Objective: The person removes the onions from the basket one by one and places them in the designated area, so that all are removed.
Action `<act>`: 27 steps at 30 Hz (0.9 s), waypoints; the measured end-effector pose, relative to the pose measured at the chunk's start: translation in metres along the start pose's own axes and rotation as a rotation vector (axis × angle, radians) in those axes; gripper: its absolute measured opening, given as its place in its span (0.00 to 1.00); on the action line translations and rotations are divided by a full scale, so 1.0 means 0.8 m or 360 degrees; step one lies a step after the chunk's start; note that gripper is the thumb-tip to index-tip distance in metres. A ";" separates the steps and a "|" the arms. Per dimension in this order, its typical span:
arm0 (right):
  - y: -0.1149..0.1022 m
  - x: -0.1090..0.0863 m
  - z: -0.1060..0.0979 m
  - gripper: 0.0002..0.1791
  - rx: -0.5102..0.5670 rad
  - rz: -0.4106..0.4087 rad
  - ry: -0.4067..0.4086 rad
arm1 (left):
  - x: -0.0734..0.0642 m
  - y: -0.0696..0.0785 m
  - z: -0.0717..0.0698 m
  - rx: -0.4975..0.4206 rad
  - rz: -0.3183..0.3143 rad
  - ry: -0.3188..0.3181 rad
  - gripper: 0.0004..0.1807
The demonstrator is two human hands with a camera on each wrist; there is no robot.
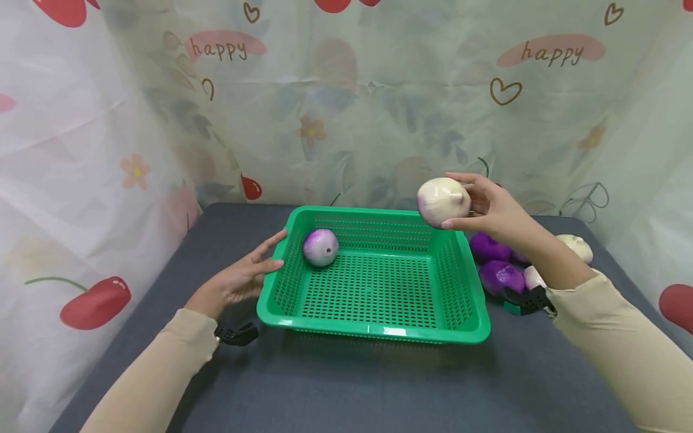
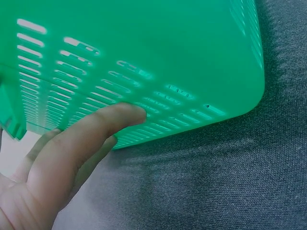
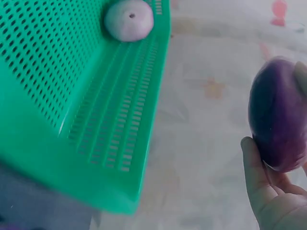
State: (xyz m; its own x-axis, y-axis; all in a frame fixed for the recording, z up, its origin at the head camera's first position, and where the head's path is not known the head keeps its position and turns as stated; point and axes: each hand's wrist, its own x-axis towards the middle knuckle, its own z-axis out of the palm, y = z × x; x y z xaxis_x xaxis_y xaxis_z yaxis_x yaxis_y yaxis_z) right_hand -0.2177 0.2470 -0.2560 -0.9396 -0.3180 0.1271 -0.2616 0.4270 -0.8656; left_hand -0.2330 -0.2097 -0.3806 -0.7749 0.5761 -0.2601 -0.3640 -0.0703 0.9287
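Observation:
My right hand (image 1: 495, 210) holds a pale onion (image 1: 440, 201), white with purple tints, above the right back corner of a green basket (image 1: 373, 334). Thumb and fingers pinch it from the right side. In the right wrist view the same onion (image 3: 276, 115) shows its dark purple side. A purple-and-white onion (image 1: 320, 248) lies inside the basket near its left back corner. At the basket's left side, my left hand (image 1: 238, 278) rests its extended fingertips on the rim. In the left wrist view its fingers (image 2: 112, 117) touch the slotted outer wall.
Right of the basket, partly behind my right forearm, lie several more onions: purple ones (image 1: 500, 276) and a white one (image 1: 576, 248). All stand on a dark grey table (image 1: 346, 385). A patterned curtain (image 1: 379, 120) hangs behind and at both sides.

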 end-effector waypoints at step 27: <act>0.146 -0.167 -0.036 0.42 -0.0128 0.0202 0.0246 | 0.001 -0.001 -0.003 -0.0005 0.0005 0.0006 0.38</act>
State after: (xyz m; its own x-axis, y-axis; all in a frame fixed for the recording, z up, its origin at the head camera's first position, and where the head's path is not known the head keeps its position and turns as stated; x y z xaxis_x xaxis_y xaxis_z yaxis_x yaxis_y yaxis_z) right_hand -0.1292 0.3637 -0.3598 -0.9872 -0.1266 0.0975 -0.1499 0.5233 -0.8389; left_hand -0.2348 -0.2110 -0.3824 -0.7780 0.5728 -0.2581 -0.3631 -0.0748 0.9287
